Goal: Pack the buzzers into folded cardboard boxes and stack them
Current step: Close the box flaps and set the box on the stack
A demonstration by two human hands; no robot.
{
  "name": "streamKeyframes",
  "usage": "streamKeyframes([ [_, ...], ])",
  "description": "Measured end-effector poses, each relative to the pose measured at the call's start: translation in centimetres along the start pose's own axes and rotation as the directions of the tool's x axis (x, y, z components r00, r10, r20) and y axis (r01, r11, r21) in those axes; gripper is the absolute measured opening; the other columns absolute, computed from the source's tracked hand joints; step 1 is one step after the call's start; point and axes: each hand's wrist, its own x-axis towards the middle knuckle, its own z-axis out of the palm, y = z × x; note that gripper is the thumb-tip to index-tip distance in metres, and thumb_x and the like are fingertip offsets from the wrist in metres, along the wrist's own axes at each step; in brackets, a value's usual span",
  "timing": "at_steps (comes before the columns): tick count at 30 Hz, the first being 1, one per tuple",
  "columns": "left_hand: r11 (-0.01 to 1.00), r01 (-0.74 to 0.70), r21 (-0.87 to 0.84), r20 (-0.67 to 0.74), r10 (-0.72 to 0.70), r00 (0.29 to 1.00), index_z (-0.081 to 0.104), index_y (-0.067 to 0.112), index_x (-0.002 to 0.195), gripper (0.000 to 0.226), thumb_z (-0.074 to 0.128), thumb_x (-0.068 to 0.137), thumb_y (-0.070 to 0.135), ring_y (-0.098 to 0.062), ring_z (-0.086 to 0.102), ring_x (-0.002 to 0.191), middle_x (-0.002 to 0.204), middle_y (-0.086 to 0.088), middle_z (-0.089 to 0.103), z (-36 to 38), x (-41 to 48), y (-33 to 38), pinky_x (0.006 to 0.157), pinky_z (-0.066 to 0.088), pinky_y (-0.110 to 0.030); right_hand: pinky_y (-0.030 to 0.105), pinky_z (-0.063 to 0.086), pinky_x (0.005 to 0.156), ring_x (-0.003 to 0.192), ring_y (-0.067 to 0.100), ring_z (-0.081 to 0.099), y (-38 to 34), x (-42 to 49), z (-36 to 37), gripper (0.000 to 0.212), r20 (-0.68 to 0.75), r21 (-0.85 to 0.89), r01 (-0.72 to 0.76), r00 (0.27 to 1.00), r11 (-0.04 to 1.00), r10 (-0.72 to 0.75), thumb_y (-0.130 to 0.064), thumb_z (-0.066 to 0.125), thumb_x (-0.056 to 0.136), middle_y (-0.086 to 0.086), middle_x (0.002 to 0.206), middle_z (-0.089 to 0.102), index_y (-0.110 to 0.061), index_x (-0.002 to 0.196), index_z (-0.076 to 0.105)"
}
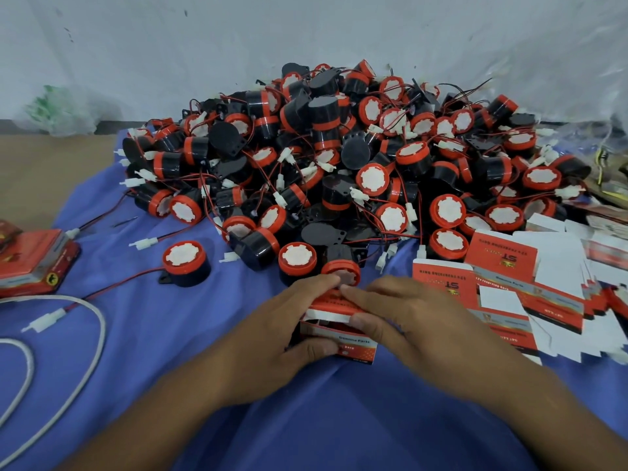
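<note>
Both hands meet on one small red-and-white cardboard box (353, 343) on the blue cloth (170, 334), at six o'clock from the big heap of buzzers (339, 158). The left hand (299, 321) grips the box's left side, thumb on the near face. The right hand (407, 311) pinches the white top flap between forefinger and thumb. The flap is not yet seated; a red sliver shows through the gap, and whether it is a buzzer I cannot tell.

To close it well, I would hold the walls square with the left hand, tuck any wire clear, then slide the tongue in without creasing it.

The near face reads "Genuine Parts". The flat cartons (503, 294) at three o'clock carry an upside-down "ST" logo; the finer print is blurred. Finished boxes (37, 263) sit at nine o'clock.
</note>
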Motion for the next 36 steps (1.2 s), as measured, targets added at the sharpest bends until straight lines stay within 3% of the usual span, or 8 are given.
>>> streamKeyframes([
  [5, 0.998, -0.043, -0.054, 0.024, 0.045, 0.999, 0.027, 0.028, 0.155, 0.053, 0.043, 0.105, 0.032, -0.003, 0.023, 0.148, 0.160, 0.020, 0.024, -0.2, 0.1, 0.0, 0.118, 0.032, -0.033, 0.040, 0.051, 0.092, 0.124, 0.011, 0.049, 0.0, -0.7, 1.4, 0.058, 0.048, 0.086, 0.038, 0.998, 0.996, -0.042, -0.060, 0.015, 0.103, -0.019, 0.145, 0.035, -0.036, 0.156, 0.023],
  [14, 0.980, -0.054, -0.191, -0.084, 0.039, 0.996, 0.061, 0.021, 0.133, 0.039, 0.058, 0.095, 0.020, -0.001, 0.031, 0.144, 0.157, 0.014, 0.034, -0.5, -0.1, 0.2, 0.112, 0.039, -0.025, 0.024, 0.038, 0.111, 0.140, 0.001, 0.033, 1.0, -0.9, 2.3, 0.071, -0.012, 0.101, 0.123, 0.992, 0.987, -0.122, -0.068, 0.028, 0.099, -0.023, 0.160, 0.016, -0.039, 0.158, 0.002],
  [19, 0.987, -0.150, -0.060, -0.133, 0.141, 0.981, 0.065, 0.020, 0.129, 0.036, 0.062, 0.093, 0.026, -0.005, 0.036, 0.143, 0.149, 0.013, 0.047, -0.6, -0.2, 0.3, 0.113, 0.038, -0.027, 0.028, 0.034, 0.117, 0.148, 0.004, 0.025, 1.3, -0.9, 2.8, 0.068, -0.098, 0.069, 0.150, 0.985, 0.986, -0.143, -0.062, 0.032, 0.102, -0.013, 0.164, 0.019, -0.029, 0.159, 0.016],
  [22, 0.986, -0.153, -0.062, -0.136, 0.144, 0.980, 0.065, 0.017, 0.130, 0.036, 0.059, 0.095, 0.025, -0.005, 0.043, 0.138, 0.147, 0.010, 0.051, -0.6, -0.2, 0.0, 0.110, 0.043, -0.031, 0.037, 0.047, 0.106, 0.140, 0.011, 0.042, 1.4, -0.8, 3.0, 0.056, -0.219, 0.061, 0.210, 0.957, 0.976, -0.192, -0.049, 0.052, 0.101, -0.006, 0.159, 0.035, -0.018, 0.148, 0.048],
  [25, 0.987, -0.156, -0.028, -0.179, 0.149, 0.973, 0.065, 0.019, 0.128, 0.037, 0.063, 0.093, 0.029, -0.006, 0.040, 0.141, 0.144, 0.010, 0.053, -0.5, -0.3, 0.0, 0.112, 0.041, -0.031, 0.033, 0.053, 0.098, 0.130, 0.010, 0.055, 1.5, -0.9, 3.4, 0.045, -0.351, 0.086, 0.258, 0.912, 0.962, -0.213, -0.041, 0.065, 0.096, -0.003, 0.149, 0.051, -0.014, 0.132, 0.065],
  [29, 0.972, -0.211, 0.105, -0.188, 0.227, 0.956, 0.065, 0.015, 0.130, 0.043, 0.071, 0.089, 0.027, -0.010, 0.039, 0.142, 0.142, 0.004, 0.056, 0.1, -0.3, -0.3, 0.113, 0.040, -0.032, 0.026, 0.044, 0.109, 0.138, 0.004, 0.045, 1.2, -0.8, 3.7, 0.038, -0.336, 0.175, 0.224, 0.929, 0.959, -0.156, -0.029, 0.063, 0.099, -0.005, 0.150, 0.049, -0.012, 0.133, 0.064],
  [32, 0.960, -0.241, 0.145, -0.209, 0.268, 0.941, 0.062, 0.016, 0.132, 0.042, 0.067, 0.092, 0.024, -0.012, 0.039, 0.143, 0.142, 0.004, 0.055, 0.3, -0.2, -0.6, 0.113, 0.040, -0.034, 0.026, 0.037, 0.114, 0.143, 0.006, 0.038, 0.9, -0.8, 3.9, 0.041, -0.293, 0.144, 0.199, 0.944, 0.969, -0.150, -0.026, 0.053, 0.103, -0.005, 0.156, 0.040, -0.011, 0.141, 0.055],
  [36, 0.956, -0.259, 0.138, -0.229, 0.285, 0.931, 0.061, 0.019, 0.132, 0.037, 0.061, 0.096, 0.025, -0.017, 0.044, 0.140, 0.142, 0.004, 0.057, 0.2, 0.0, -0.9, 0.110, 0.043, -0.040, 0.026, 0.040, 0.111, 0.137, 0.008, 0.047, 0.8, -0.9, 4.3, 0.042, -0.329, 0.097, 0.177, 0.934, 0.979, -0.137, -0.032, 0.050, 0.102, -0.004, 0.151, 0.047, -0.012, 0.139, 0.057],
])
